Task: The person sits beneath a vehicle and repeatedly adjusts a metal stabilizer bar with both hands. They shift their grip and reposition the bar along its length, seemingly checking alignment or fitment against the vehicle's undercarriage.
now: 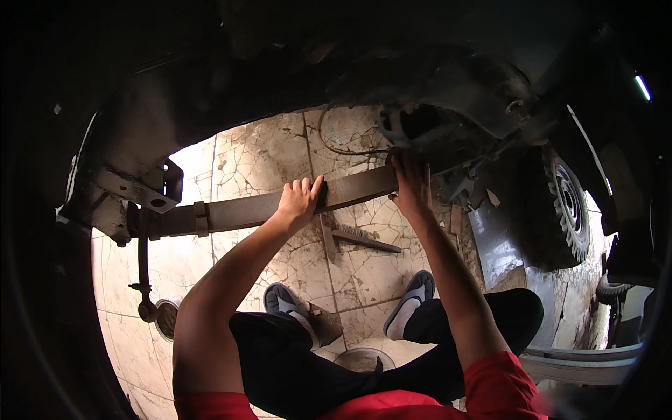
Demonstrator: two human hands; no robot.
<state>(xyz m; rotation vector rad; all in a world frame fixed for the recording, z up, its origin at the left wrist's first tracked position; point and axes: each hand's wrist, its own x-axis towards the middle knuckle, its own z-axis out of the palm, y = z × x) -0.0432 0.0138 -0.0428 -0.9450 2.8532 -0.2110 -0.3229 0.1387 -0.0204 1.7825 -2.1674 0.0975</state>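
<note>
A dark leaf spring runs crosswise in front of me, bound by a metal clip near its left end. My left hand lies across its middle, with fingers curled over the far edge. Farther right, my right hand wraps round the same spring, its thumb at the near edge; shadow partly hides its grip. On the left, the spring meets a bracket on the frame, where a dark link rod hangs down.
Below, on cracked tiles, lies a wire brush. A round pan sits between my legs, and another round container stands at left. At right are a treaded wheel and a metal sheet. The dark vehicle underside hangs overhead.
</note>
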